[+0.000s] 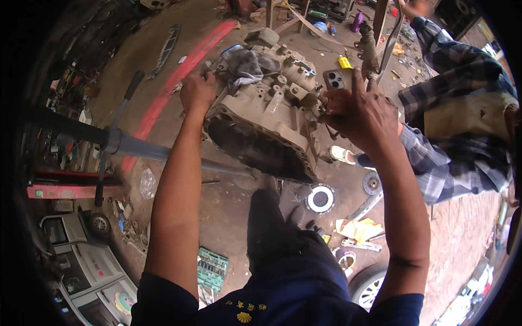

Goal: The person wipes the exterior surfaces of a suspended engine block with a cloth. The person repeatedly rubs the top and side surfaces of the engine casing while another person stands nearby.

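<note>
Gearbox [266, 117] sits ahead between both hands, its wide mouth slanting down rightward, left hand [198, 93] bent at its left edge, right hand [365, 117] half-curled with a finger raised beside its right, both grips unclear.

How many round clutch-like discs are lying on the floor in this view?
2: a black-and-white disc below the right end of the gearbox housing, and a grey disc further right, slightly higher. Others may be hidden.

- Grimy brown floor [223, 228] in here, pretty littered
- long faded red strip [201, 54] running along it
- dark jumbled clutter [65, 89] down one side
- paler, brighter ground [457, 239] opposite, tbh
</note>
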The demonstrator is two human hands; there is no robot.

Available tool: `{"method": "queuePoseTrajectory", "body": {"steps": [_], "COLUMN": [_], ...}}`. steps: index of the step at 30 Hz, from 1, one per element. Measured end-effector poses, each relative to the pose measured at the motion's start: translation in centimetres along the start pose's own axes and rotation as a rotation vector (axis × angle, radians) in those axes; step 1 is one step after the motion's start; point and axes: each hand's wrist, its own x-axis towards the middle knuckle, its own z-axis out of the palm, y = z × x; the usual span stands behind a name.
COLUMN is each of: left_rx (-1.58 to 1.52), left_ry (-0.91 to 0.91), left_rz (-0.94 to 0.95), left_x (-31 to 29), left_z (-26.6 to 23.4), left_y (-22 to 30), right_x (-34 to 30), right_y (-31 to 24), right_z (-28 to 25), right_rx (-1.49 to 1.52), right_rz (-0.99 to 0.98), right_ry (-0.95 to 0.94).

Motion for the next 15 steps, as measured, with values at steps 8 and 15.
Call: {"method": "queuePoseTrajectory", "body": {"steps": [8, 15], "left_rx": [-0.026, -0.011], "left_ry": [0.04, 0.032], "left_rz": [0.028, 0.033], "left_x": [-0.8, -0.8], "left_z": [-0.8, -0.9], "left_y": [1.0, 1.0], "right_x": [2.1, 0.8], "right_y": [-4.9, -5.3], "right_z": [-0.7, -0.1], "right_rx": [0.142, 0.4], "right_rz": [-0.071, -0.136], "right_ry": [0.005, 0.321]}}
